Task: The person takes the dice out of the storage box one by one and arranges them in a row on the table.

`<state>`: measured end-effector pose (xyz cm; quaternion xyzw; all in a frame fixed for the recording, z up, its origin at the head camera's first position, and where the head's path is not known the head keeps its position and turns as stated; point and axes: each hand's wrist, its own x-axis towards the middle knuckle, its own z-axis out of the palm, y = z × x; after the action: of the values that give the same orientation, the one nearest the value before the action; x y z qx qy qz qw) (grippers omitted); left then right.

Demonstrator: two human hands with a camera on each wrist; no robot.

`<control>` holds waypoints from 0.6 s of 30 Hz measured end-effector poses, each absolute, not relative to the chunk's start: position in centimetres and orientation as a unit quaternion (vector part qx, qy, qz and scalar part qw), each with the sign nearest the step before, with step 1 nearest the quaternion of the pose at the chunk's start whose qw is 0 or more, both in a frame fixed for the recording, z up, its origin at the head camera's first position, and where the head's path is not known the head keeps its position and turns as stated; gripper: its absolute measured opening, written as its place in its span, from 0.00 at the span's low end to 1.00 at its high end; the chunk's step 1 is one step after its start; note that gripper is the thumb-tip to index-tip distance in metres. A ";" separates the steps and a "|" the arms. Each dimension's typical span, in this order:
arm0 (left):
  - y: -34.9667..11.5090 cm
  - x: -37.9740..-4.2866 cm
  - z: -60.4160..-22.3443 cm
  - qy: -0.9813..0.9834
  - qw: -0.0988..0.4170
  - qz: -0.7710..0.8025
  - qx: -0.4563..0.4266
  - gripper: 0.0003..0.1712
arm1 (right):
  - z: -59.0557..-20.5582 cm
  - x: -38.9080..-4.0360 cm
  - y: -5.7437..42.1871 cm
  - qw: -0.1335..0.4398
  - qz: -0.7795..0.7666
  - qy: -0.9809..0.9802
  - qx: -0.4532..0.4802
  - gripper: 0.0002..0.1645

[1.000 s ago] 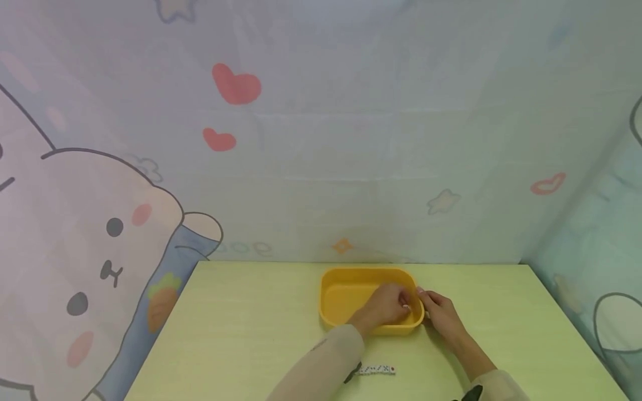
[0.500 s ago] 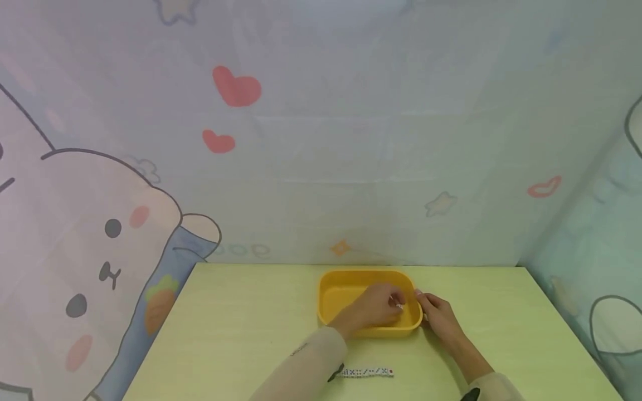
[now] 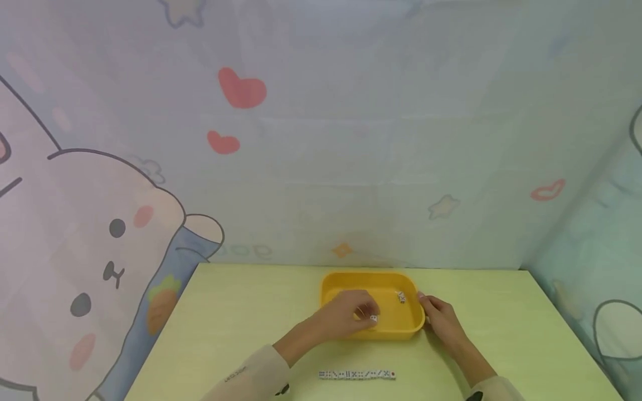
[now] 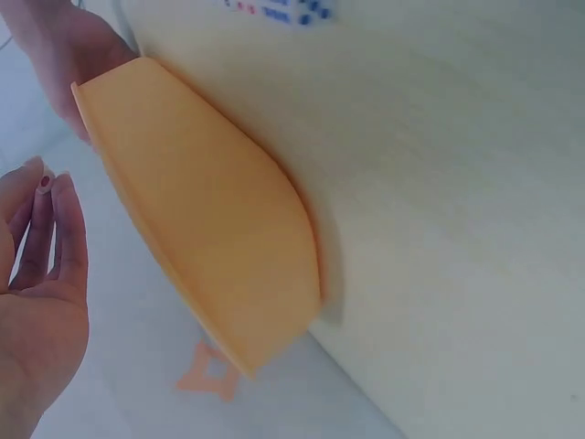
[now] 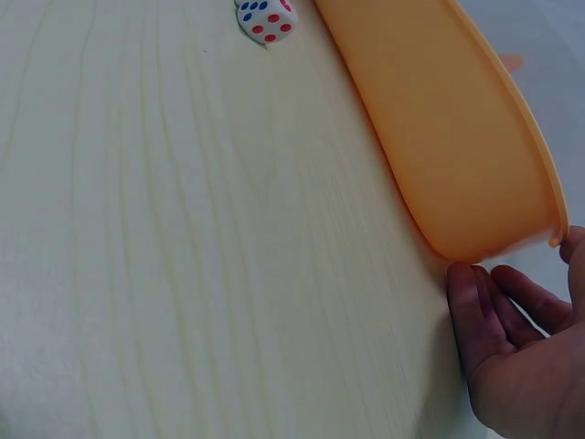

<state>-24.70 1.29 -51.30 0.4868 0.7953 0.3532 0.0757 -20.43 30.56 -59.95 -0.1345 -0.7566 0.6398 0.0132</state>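
Note:
My left hand is over the front part of the yellow tray in the head view. It pinches a small white die between thumb and fingertips; a red pip on that die shows in the left wrist view. My right hand holds the tray's right end. In the right wrist view, its thumb is at the rim and the fingers are by the bottom of the tray wall. A few dice lie inside the tray, toward its right side.
A straight row of several white dice lies on the pale yellow table, in front of the tray. Behind the table hangs a printed cloth with hearts and a cartoon rabbit.
My left hand has moved left and toward the front from the tray's right side, with a die in its fingertips. The dice in the tray and the whole row are now uncovered. My right hand stays at the tray.

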 end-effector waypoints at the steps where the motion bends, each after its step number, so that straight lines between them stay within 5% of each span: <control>1: 0.7 -24.6 -51.3 0.795 0.077 0.353 0.487 0.07 | -60.0 -20.4 30.6 0.013 0.640 -0.756 -0.134 0.41; 18: -6.6 -22.5 -51.2 0.801 0.122 0.352 0.469 0.06 | -59.9 -20.1 30.4 0.009 0.635 -0.761 -0.132 0.42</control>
<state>-22.49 -6.64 -51.23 0.4689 0.8007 0.3523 0.1221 -20.14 30.42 -59.87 -0.1324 -0.7611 0.6349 0.0089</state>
